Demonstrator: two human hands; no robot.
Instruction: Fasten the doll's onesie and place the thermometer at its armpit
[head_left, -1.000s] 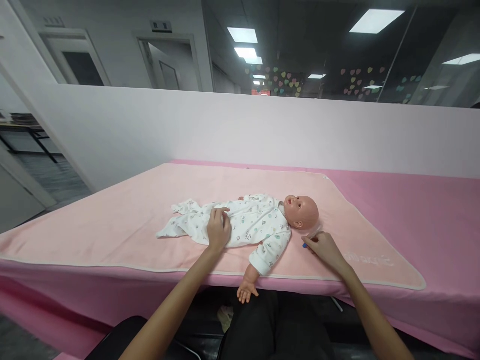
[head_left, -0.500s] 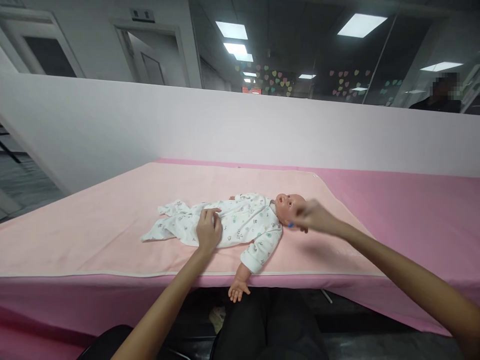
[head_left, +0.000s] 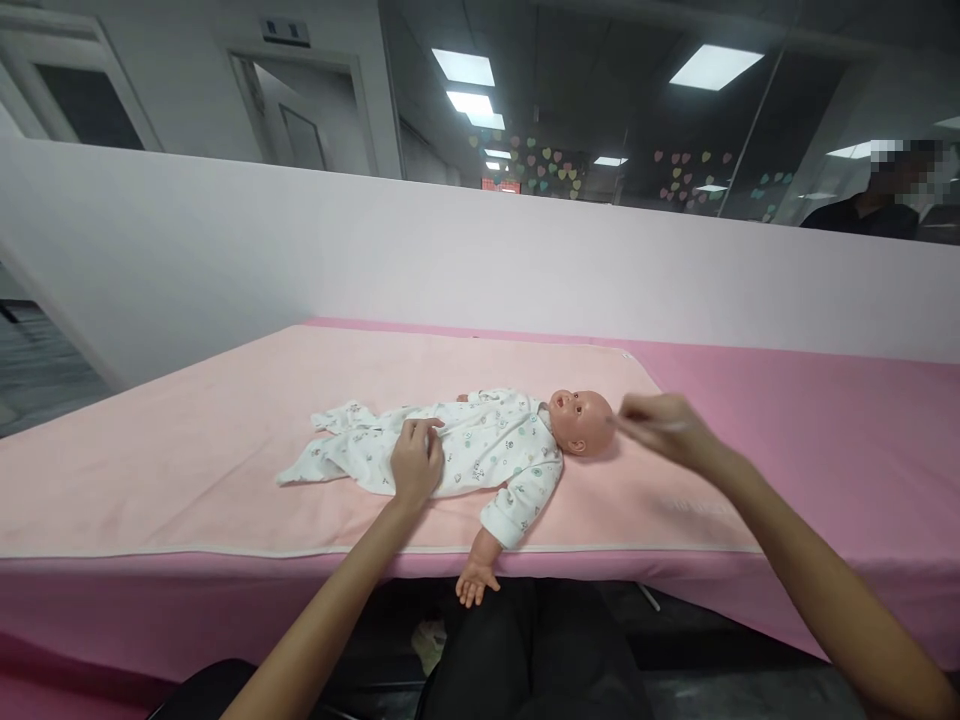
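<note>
A baby doll (head_left: 581, 425) lies on its back on a peach mat (head_left: 195, 430), head to the right, in a white printed sleepsuit (head_left: 480, 450). My left hand (head_left: 418, 460) rests on the doll's lower belly, its fingers loosely bent and spread over the cloth. Just right of the doll's head, my right hand (head_left: 667, 425) is in the air with its fingers pinched together. A thin pale stick (head_left: 679, 428) shows at that hand; motion blur hides its tip and exact kind. The doll's near arm (head_left: 480, 565) hangs past the mat's front edge.
Pink cloth (head_left: 810, 440) covers the table under the mat. A low white partition (head_left: 480, 260) runs along the back, with glass above it. Behind the glass at right is a person (head_left: 862, 212). My dark-clothed legs (head_left: 540, 650) are under the table's front edge.
My right hand has moved away from the doll's ear, rightward past the top of its head. A blue tip seen earlier by the ear no longer shows. The left hand stays put.
</note>
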